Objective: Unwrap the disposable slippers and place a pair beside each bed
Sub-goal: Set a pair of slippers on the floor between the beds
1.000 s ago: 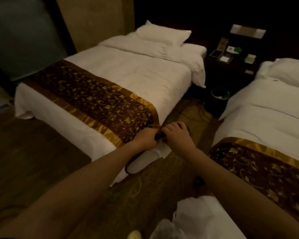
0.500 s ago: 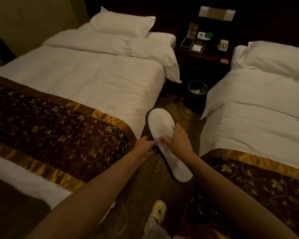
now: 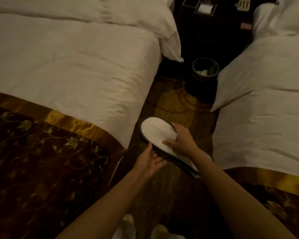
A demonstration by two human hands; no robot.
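Here you held the slippers (image 3: 156, 133) low between the left bed (image 3: 76, 66) and the right bed (image 3: 266, 118), right hand (image 3: 182, 140) gripping them, left hand (image 3: 149, 163) loosely spread underneath. They looked unwrapped; next you had to part and lay them down.

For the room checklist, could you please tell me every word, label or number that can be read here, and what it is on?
No text can be read.
The cards on the nightstand: too blurred to read.
The slippers: no print visible.
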